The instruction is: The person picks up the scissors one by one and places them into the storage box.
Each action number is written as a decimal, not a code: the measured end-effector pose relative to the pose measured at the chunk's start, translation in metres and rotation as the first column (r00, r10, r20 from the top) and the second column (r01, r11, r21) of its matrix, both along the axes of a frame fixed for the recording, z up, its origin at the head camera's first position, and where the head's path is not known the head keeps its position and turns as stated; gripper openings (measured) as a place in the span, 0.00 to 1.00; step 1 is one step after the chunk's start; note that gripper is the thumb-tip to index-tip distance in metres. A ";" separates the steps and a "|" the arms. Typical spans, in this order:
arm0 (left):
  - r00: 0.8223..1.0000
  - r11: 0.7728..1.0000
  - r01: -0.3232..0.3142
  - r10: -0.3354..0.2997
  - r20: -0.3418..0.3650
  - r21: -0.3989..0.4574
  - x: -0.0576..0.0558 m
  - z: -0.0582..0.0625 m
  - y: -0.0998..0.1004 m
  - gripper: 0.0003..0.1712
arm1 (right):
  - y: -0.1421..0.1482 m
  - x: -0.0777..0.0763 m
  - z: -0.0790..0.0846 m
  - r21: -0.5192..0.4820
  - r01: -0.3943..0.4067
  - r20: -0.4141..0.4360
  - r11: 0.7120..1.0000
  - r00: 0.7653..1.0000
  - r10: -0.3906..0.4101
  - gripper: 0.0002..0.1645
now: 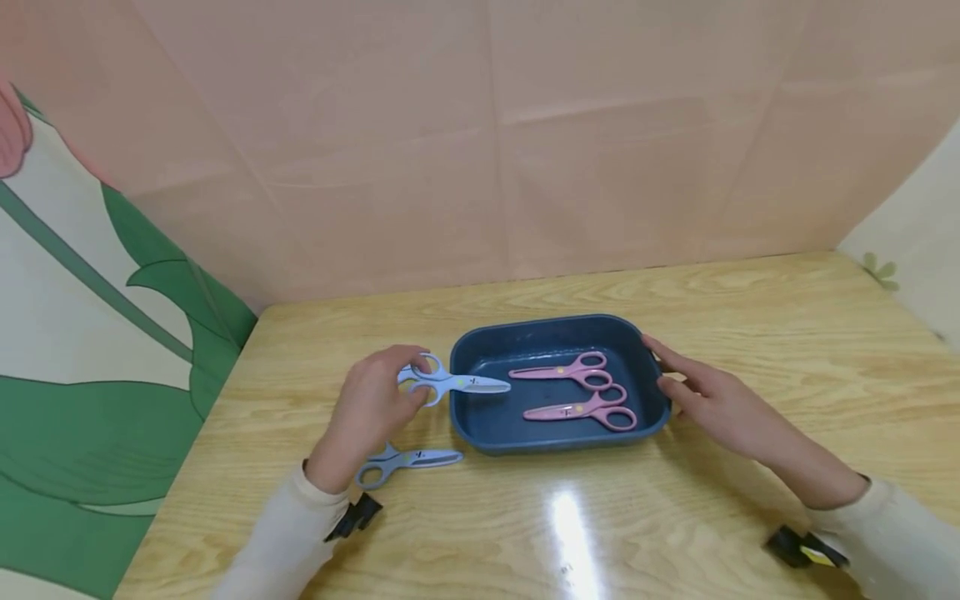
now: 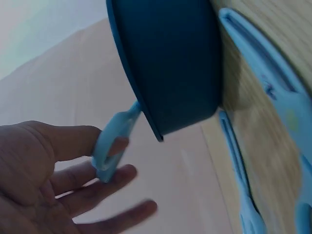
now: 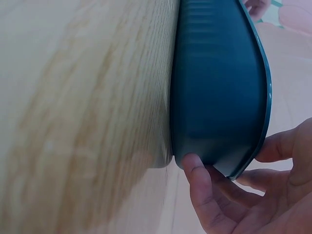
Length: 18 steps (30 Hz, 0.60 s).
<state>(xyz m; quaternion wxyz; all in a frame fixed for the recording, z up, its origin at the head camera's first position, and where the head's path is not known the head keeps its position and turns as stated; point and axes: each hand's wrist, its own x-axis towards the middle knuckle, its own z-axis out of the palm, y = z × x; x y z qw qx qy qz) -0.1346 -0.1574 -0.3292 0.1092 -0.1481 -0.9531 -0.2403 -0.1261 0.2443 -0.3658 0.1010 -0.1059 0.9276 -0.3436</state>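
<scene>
My left hand (image 1: 378,400) pinches a pair of light blue scissors (image 1: 480,384) by the handles, thumb against the fingers. Their closed blades reach over the left rim of a dark blue plastic tray (image 1: 517,442). Inside lie two pairs of pink scissors, one farther back (image 1: 562,372) and one nearer (image 1: 570,411), blades pointing left. At the tray's right end, my right hand (image 1: 708,404) grips the wall and rim. Another pair of blue scissors (image 1: 435,457) lies on the table below my left hand, partly covered by it. The left wrist view shows a further blue pair (image 2: 239,170) on the table.
The wood-grain table (image 1: 750,333) backs onto a pink covered wall (image 1: 525,150). Left of it is a panel with green leaf patterns (image 1: 97,450). A light glare lies on the table in front of the tray.
</scene>
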 end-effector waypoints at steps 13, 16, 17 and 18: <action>1.000 0.982 -0.008 0.007 -0.007 -0.187 0.001 0.013 0.026 0.07 | 0.001 -0.001 0.000 0.001 -0.005 -0.004 1.000 1.000 0.005 0.35; 1.000 0.975 0.001 -0.007 -0.026 -0.224 0.001 0.014 0.030 0.06 | 0.001 -0.001 -0.001 0.003 -0.004 -0.001 1.000 1.000 0.004 0.35; 0.999 0.972 0.004 -0.012 -0.033 -0.236 0.001 0.013 0.031 0.06 | 0.002 -0.001 -0.001 0.002 -0.005 -0.002 1.000 1.000 0.005 0.35; 0.999 0.969 0.005 -0.014 -0.037 -0.245 0.001 0.013 0.031 0.06 | 0.002 -0.002 -0.002 0.003 -0.005 -0.002 1.000 1.000 0.005 0.35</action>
